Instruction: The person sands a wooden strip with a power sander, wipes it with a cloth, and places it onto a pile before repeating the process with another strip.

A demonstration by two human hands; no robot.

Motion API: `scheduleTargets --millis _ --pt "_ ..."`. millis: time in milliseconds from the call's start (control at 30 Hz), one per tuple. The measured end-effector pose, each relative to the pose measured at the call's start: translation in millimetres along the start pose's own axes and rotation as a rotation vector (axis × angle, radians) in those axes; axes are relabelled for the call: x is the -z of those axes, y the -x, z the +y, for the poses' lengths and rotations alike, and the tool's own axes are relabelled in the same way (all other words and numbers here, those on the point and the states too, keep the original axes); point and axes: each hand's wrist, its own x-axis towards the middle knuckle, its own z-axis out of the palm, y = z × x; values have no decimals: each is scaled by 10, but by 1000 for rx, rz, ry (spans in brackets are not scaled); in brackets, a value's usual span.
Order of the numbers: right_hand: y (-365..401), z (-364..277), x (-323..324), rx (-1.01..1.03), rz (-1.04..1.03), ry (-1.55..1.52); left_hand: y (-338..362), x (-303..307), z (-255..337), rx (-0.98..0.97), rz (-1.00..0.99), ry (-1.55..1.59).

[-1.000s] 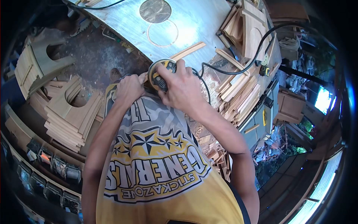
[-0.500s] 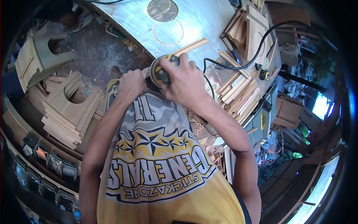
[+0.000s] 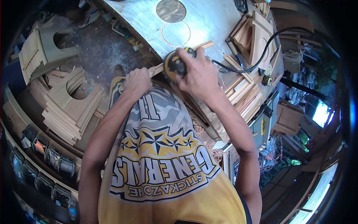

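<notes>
Counting what is at hand: one yellow-and-black sander, one long wood strip, one black cord and two circles marked on the desk. The right hand is closed over the sander's top, holding it on the strip at the desk's near edge. The left hand is clenched round the strip's near end. The sander's pad and the strip's middle are hidden. Stacked wood pieces lie to the left.

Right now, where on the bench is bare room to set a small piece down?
Bare sheet lies between the round hole and the stacked frames. Beside the right hand on the sander, wood strips and cable crowd it.
</notes>
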Motion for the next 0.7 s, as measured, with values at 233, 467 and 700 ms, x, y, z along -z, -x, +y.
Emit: scheduleTargets --millis 233,467,700 --pt "27 -155 -100 31 29 -47 31 -87 -59 -59 36 -42" --pt "-58 396 16 -154 126 -100 110 -30 49 17 5 -105" --pt "-146 1025 71 -325 195 21 187 -109 -35 -9 16 -123"
